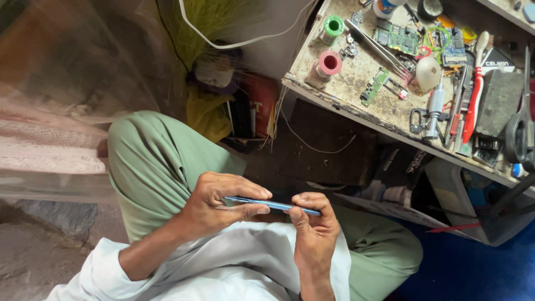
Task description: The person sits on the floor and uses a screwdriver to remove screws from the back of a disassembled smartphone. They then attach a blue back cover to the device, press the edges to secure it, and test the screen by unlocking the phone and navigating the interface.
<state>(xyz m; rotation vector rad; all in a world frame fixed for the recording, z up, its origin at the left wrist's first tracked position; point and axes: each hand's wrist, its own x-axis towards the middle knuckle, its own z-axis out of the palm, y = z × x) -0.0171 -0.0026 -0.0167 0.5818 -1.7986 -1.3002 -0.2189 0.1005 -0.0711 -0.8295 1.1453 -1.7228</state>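
Note:
A thin blue phone [278,205] is held edge-on above my lap, level with my knees. My left hand [220,203] grips its left end, thumb under and fingers over the top edge. My right hand [313,226] holds the right end, with the thumb pressed along the phone's side. My legs in green trousers [156,161] are crossed beneath, and a white shirt covers my forearms.
A worn workbench [356,111] stands at the upper right, holding solder spools [329,64], circuit boards [397,36], tweezers [379,47], a screwdriver [434,111], a red-and-white toothbrush [475,92] and black scissors [521,128]. A white cable [245,39] hangs above. A plastic bin [479,200] sits under the bench.

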